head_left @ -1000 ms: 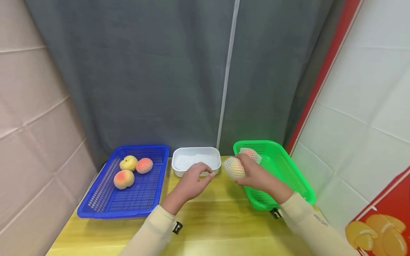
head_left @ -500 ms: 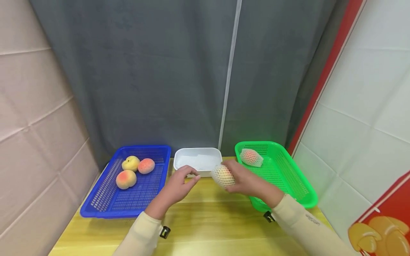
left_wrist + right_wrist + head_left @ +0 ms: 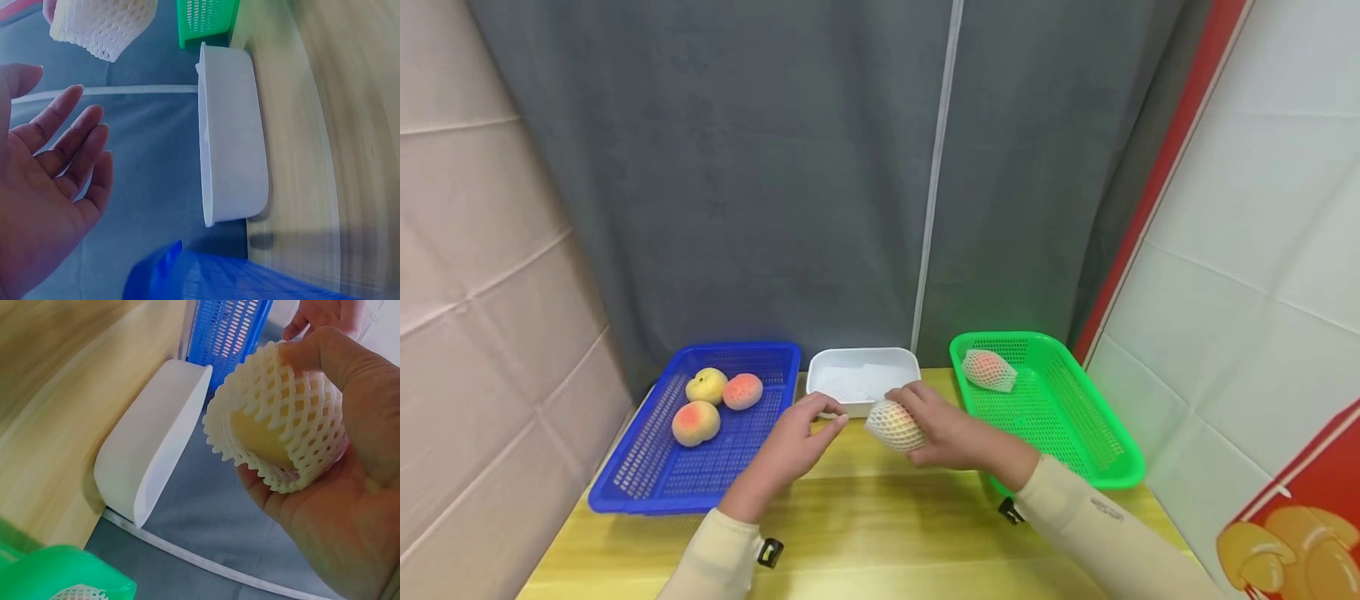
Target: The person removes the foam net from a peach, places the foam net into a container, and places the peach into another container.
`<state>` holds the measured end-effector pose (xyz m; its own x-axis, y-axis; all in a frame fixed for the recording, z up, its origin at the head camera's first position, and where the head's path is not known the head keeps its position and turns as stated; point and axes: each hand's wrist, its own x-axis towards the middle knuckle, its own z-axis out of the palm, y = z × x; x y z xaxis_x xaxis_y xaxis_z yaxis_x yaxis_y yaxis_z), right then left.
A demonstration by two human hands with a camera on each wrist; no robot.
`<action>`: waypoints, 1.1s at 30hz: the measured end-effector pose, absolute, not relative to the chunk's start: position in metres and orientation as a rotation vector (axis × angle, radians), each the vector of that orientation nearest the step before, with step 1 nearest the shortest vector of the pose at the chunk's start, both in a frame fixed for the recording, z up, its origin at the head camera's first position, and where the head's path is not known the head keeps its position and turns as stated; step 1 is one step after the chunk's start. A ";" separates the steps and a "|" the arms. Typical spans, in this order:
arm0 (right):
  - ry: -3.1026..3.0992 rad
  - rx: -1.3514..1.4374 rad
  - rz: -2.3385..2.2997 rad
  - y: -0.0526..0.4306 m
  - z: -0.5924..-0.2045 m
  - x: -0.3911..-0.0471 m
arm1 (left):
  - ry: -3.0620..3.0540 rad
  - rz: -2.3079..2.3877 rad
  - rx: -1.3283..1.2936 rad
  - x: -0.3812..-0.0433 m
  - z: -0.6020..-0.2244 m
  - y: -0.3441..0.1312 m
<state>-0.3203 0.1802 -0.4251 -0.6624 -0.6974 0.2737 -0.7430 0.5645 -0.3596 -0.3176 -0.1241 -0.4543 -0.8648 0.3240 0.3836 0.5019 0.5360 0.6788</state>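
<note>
My right hand [image 3: 942, 427] grips a peach [image 3: 898, 423] wrapped in a white foam net, held above the table in front of the white tub. The right wrist view shows the foam net [image 3: 281, 419] round the fruit, its near end open on yellow skin, thumb on one side and fingers beneath. My left hand [image 3: 795, 442] hovers left of that peach, holding nothing. In the left wrist view the left hand [image 3: 56, 162] has its fingers loosely bent, apart from the net.
A blue basket [image 3: 647, 492] at left holds bare peaches [image 3: 696, 422]. Behind the hands stands a white tub [image 3: 863, 358] with white foam nets [image 3: 850, 383] inside. On the right, a green basket [image 3: 1120, 450] holds one netted peach [image 3: 989, 370]. A grey curtain [image 3: 775, 167] hangs behind.
My right hand has carried the netted peach left, from the green basket's edge to in front of the white tub. My left hand has drawn back left and slightly down.
</note>
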 end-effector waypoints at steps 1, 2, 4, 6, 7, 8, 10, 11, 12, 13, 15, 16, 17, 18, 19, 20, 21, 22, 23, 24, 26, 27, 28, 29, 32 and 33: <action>-2.669 1.259 0.686 0.179 -0.425 -0.320 | -2.559 -1.243 -0.692 -0.317 -0.454 -0.126; -2.653 1.274 0.683 0.177 -0.424 -0.320 | -2.553 -1.249 -0.684 -0.317 -0.454 -0.128; -2.633 1.298 0.673 0.174 -0.424 -0.321 | -2.541 -1.263 -0.668 -0.316 -0.453 -0.131; -2.638 1.313 0.661 0.171 -0.423 -0.321 | -2.535 -1.267 -0.655 -0.316 -0.453 -0.135; -2.640 1.320 0.655 0.170 -0.422 -0.322 | -2.532 -1.265 -0.653 -0.317 -0.453 -0.136; -2.648 1.324 0.646 0.169 -0.422 -0.322 | -2.530 -1.258 -0.653 -0.317 -0.453 -0.137; -2.662 1.329 0.634 0.166 -0.422 -0.322 | -2.531 -1.255 -0.655 -0.318 -0.454 -0.139; -2.669 1.328 0.626 0.165 -0.422 -0.322 | -2.527 -1.255 -0.661 -0.318 -0.454 -0.140; -2.674 1.327 0.619 0.164 -0.422 -0.322 | -2.526 -1.258 -0.663 -0.319 -0.455 -0.140; -2.675 1.328 0.608 0.163 -0.423 -0.322 | -2.525 -1.264 -0.666 -0.319 -0.455 -0.140; -2.681 1.329 0.588 0.160 -0.425 -0.322 | -2.523 -1.284 -0.671 -0.319 -0.456 -0.140; -2.678 1.334 0.580 0.159 -0.426 -0.323 | -2.523 -1.292 -0.673 -0.319 -0.456 -0.140; -2.680 1.338 0.569 0.157 -0.429 -0.324 | -2.522 -1.300 -0.676 -0.319 -0.456 -0.140; -2.677 1.346 0.559 0.156 -0.431 -0.325 | -2.522 -1.302 -0.679 -0.319 -0.456 -0.139; -2.672 1.354 0.551 0.154 -0.434 -0.327 | -2.522 -1.308 -0.680 -0.319 -0.457 -0.139; -2.678 1.357 0.542 0.152 -0.438 -0.329 | -2.522 -1.312 -0.681 -0.319 -0.457 -0.139; -2.683 1.358 0.537 0.151 -0.442 -0.331 | -2.525 -1.311 -0.678 -0.319 -0.457 -0.139; -2.695 1.357 0.535 0.150 -0.447 -0.333 | -2.530 -1.309 -0.676 -0.319 -0.458 -0.138; -2.710 1.351 0.535 0.149 -0.452 -0.335 | -2.535 -1.305 -0.675 -0.319 -0.458 -0.138; -2.726 1.346 0.538 0.148 -0.457 -0.338 | -2.544 -1.295 -0.672 -0.319 -0.459 -0.137; -2.776 1.330 0.558 0.147 -0.466 -0.341 | -2.555 -1.287 -0.669 -0.319 -0.460 -0.136; -2.796 1.326 0.571 0.146 -0.470 -0.342 | -2.557 -1.282 -0.670 -0.319 -0.460 -0.136; -2.818 1.321 0.583 0.145 -0.474 -0.343 | -2.555 -1.276 -0.676 -0.319 -0.461 -0.135; -2.830 1.321 0.591 0.144 -0.478 -0.344 | -2.554 -1.271 -0.680 -0.318 -0.462 -0.135; -2.858 1.323 0.599 0.142 -0.488 -0.347 | -2.545 -1.261 -0.697 -0.318 -0.464 -0.133; -2.865 1.323 0.600 0.141 -0.491 -0.348 | -2.543 -1.262 -0.703 -0.317 -0.465 -0.132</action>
